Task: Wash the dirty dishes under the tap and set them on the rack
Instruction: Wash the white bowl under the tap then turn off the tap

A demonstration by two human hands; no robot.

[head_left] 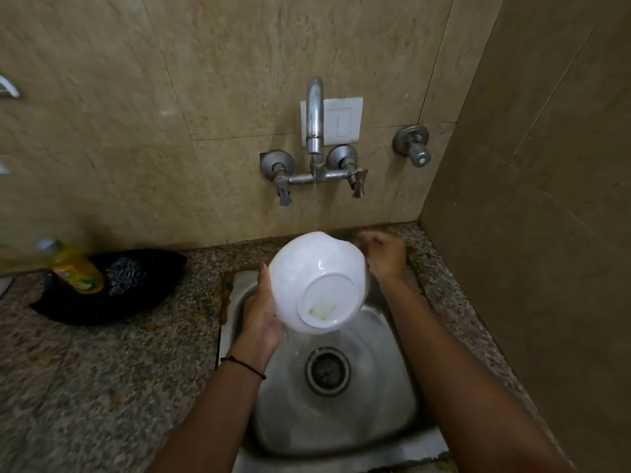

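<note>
A white bowl (316,279) is held over the steel sink (382,404), tilted so its underside faces me. A pale sticker patch shows on its base. My left hand (261,310) grips the bowl's left rim, thumb on the outside. My right hand (384,256) is at the bowl's far right edge, fingers curled and blurred; whether it grips the rim I cannot tell. A thin stream of water runs from the wall tap (314,121) down behind the bowl, and water drips from the bowl's lower edge into the sink.
A yellow dish-soap bottle (75,268) and a dark scrubber (124,274) lie on a black cloth (95,302) on the granite counter (102,387) to the left. Another valve (413,145) sticks out of the wall at the right. A tiled side wall (529,233) closes the right. No rack is visible.
</note>
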